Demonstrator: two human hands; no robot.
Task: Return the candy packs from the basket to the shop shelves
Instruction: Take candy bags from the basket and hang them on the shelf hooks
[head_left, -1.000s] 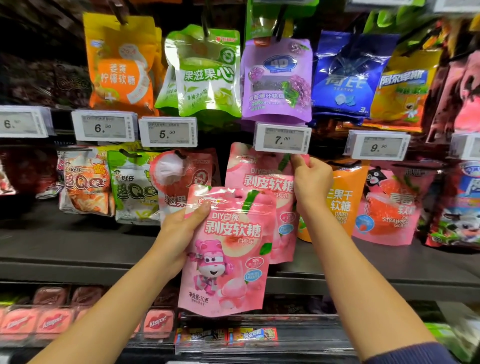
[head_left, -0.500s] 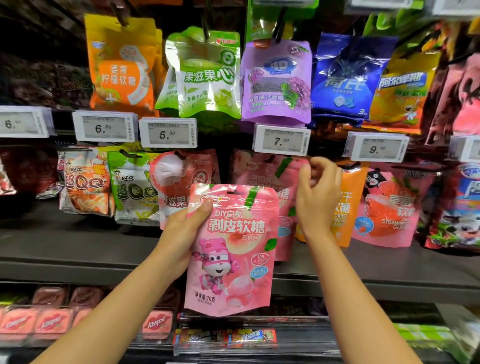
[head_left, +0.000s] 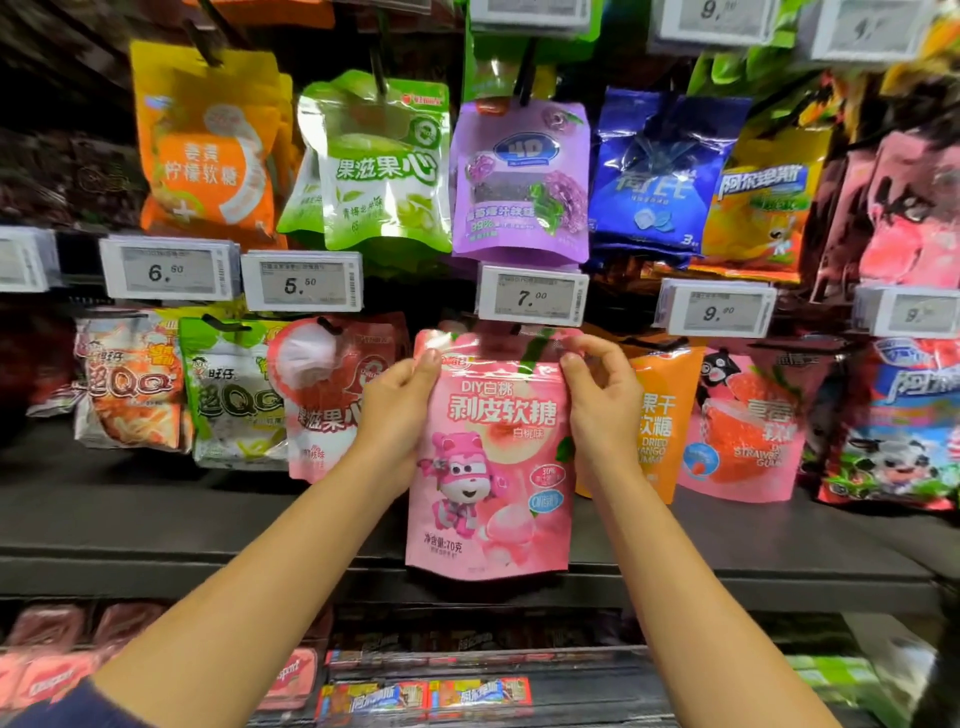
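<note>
Hands, left (head_left: 400, 410) and right (head_left: 602, 400), grip our glossy pink peach-candy pouch (head_left: 491, 467) at its top corners; hanging under the 7.00 price tag (head_left: 532, 299) remains.

Two bare forearms reach up from the lower edge of the head view, uncovered from wrist to well below the elbow. The left hand (head_left: 397, 405) and the right hand (head_left: 602, 400) wear no gloves, rings, watch or bracelet. The nails on the fingers (head_left: 571, 358) are short and unpainted. At the bottom left corner shows a dark navy sleeve (head_left: 67, 709) of soft knit cloth.
</note>
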